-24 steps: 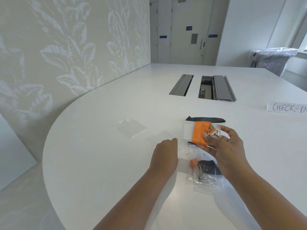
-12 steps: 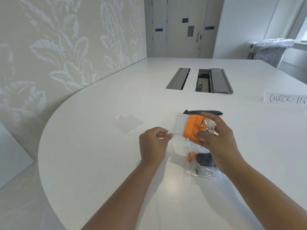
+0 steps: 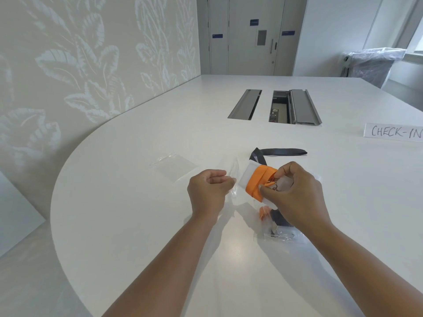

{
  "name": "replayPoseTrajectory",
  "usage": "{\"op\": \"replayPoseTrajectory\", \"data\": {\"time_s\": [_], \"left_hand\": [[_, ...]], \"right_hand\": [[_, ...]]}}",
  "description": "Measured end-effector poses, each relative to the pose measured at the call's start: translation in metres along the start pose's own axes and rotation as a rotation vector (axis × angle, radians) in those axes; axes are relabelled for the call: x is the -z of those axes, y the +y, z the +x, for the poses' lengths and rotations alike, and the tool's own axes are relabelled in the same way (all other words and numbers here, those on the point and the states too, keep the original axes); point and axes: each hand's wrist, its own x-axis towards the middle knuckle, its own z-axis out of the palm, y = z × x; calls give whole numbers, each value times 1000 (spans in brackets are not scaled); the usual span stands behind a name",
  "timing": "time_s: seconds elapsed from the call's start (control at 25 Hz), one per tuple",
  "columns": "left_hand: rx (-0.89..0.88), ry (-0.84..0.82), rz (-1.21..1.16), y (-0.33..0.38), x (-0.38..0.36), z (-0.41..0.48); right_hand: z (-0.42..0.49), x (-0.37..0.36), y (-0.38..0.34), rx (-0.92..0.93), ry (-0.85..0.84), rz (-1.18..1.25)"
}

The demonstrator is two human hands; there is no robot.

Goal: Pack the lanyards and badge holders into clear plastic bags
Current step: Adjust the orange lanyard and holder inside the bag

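Right fingers clamped on the orange lanyard, which is wound round a pale badge holder. Fingertips sit on top and the thumb below, with the metal clip poking out between them. My right hand has the bundle lifted off the tabletop, wrist bent down over it, forearm coming in from the lower right.

Just across a narrow gap, my left fingers pinch the edge of a clear plastic bag, and the film hangs limp below the pinch. I can't tell whether its mouth is open. My left hand shows its back to me, fingers curled toward the bundle, forearm straight in from the lower left.

Tight on the right: directly under my right wrist lies a packed bag with orange and dark straps inside, half hidden by the hand. Just beyond the bundle a black lanyard lies flat.

More room on the left: one empty bag lies flat past my left hand, then white surface runs out to the curved edge, with the leaf-patterned wall behind it. Far ahead are two cable hatches, and a CHECK-IN sign stands at the right.
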Motion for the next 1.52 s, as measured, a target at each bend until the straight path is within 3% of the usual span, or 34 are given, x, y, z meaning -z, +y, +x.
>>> {"op": "replayPoseTrajectory", "data": {"time_s": [0.12,0.28,0.44,0.72,0.88,1.08,1.32,1.52], "left_hand": [[-99,68,99,-1,2,0],[-446,206,415,-1,-1,-4],[-561,186,448,-2,-8,-10],[-227,34,100,2,-10,-13],[-114,-14,48,3,-9,-9],[-162,-59,145,3,-6,-12],[-265,129,340,2,1,-3],[-319,162,420,2,3,-1]], "right_hand": [[-4,1,-4,3,37,43],[-13,1,-12,64,93,103],[-19,-3,-15,111,121,86],[-11,-4,-6,104,157,54],[-10,-5,-4,118,169,39],[-10,-3,-5,133,169,76],[-11,-3,-5,173,199,114],[-16,-9,-2,322,164,127]]}}
